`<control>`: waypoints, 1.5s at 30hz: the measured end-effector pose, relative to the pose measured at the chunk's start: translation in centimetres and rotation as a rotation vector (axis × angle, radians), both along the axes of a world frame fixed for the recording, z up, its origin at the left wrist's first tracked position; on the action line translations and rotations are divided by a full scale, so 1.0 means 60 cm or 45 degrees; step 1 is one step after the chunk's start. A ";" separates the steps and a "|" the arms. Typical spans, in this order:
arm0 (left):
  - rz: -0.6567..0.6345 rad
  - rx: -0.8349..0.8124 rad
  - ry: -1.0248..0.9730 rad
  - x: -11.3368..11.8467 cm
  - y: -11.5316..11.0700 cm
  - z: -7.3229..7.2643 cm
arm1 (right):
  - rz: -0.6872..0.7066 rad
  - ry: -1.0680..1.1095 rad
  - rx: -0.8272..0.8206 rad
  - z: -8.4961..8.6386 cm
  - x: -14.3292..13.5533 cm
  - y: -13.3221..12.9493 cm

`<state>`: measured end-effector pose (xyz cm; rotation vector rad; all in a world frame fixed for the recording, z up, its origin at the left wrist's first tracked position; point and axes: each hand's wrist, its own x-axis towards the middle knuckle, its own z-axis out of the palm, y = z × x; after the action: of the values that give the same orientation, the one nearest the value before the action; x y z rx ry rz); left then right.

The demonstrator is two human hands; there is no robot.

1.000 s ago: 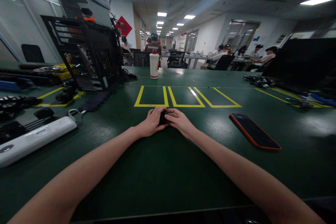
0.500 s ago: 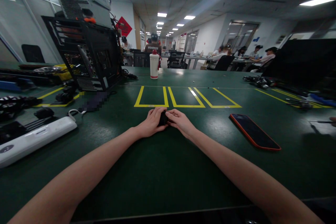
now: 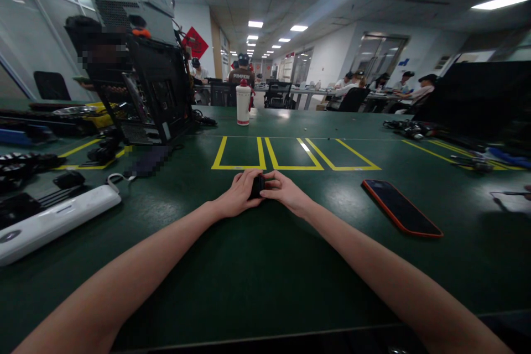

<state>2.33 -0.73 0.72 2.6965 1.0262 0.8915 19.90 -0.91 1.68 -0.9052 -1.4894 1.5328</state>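
Observation:
Between my two hands is a small black object [image 3: 256, 187], mostly covered by fingers, so its kind does not show. My left hand [image 3: 237, 193] wraps around its left side, thumb toward me and fingers over the top. From the right, my right hand [image 3: 282, 191] grips its edge between thumb and fingertips. Both hands are low over the green table [image 3: 249, 276], just in front of yellow tape outlines [image 3: 238, 167].
A phone with an orange rim [image 3: 401, 207] lies to the right. On the left are a white power strip [image 3: 62, 221] and an open black computer case [image 3: 153, 88]. A white bottle [image 3: 243, 104] stands farther back. Several people sit beyond.
My right hand's fingers have shifted on the black object, its thumb now lower and in front. The left hand stays put. Behind the computer case, a person's head has come into view.

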 end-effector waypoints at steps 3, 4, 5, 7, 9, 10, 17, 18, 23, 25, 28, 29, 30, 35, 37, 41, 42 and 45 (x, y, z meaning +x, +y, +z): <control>0.003 0.009 -0.010 0.000 0.000 0.001 | 0.001 0.002 -0.041 0.001 0.000 -0.002; 0.005 0.015 -0.012 0.000 0.000 0.000 | -0.019 0.009 -0.060 0.001 -0.001 -0.002; 0.008 0.021 -0.010 0.001 0.000 0.000 | -0.043 0.017 -0.072 0.000 -0.002 -0.001; 0.019 0.033 0.002 0.001 0.000 0.000 | -0.078 0.031 -0.079 -0.002 -0.004 0.003; 0.033 0.046 0.020 0.002 0.000 -0.001 | -0.089 0.034 -0.095 -0.004 -0.006 0.006; 0.040 0.055 0.028 0.002 0.000 -0.002 | -0.093 0.037 -0.112 -0.004 -0.007 0.008; 0.101 0.104 0.090 0.002 0.000 -0.001 | -0.074 0.001 -0.142 0.002 -0.006 0.006; 0.107 0.107 0.095 0.002 0.001 -0.002 | -0.073 -0.016 -0.113 0.003 -0.005 0.004; 0.105 0.120 0.072 0.002 0.006 -0.008 | -0.063 -0.071 0.006 0.003 -0.003 -0.004; 0.095 0.128 0.068 0.001 0.008 -0.010 | -0.076 -0.047 -0.004 0.002 -0.005 -0.004; 0.102 0.132 0.073 0.002 0.010 -0.011 | -0.114 -0.006 -0.003 -0.001 -0.009 -0.001; 0.108 0.134 0.075 0.002 0.010 -0.011 | -0.128 0.006 -0.006 -0.002 -0.010 0.001; 0.112 0.135 0.079 0.002 0.009 -0.011 | -0.140 0.018 -0.019 -0.004 -0.011 0.003; 0.118 0.130 0.100 0.004 0.005 -0.006 | -0.082 0.036 -0.095 -0.006 -0.009 0.010; 0.116 0.128 0.097 0.003 0.003 -0.004 | -0.056 0.017 -0.042 -0.005 -0.006 0.010; 0.107 0.126 0.093 0.001 0.003 -0.003 | -0.025 0.025 0.039 -0.004 -0.002 0.006; 0.104 0.125 0.096 0.001 0.003 -0.004 | -0.011 0.029 0.017 -0.003 -0.002 0.004; 0.099 0.134 0.094 0.002 0.005 -0.006 | -0.028 0.057 -0.063 -0.003 -0.004 0.002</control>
<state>2.43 -0.43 0.36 2.8134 1.1371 0.8885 19.66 -0.80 1.51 -0.9070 -1.4111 1.5695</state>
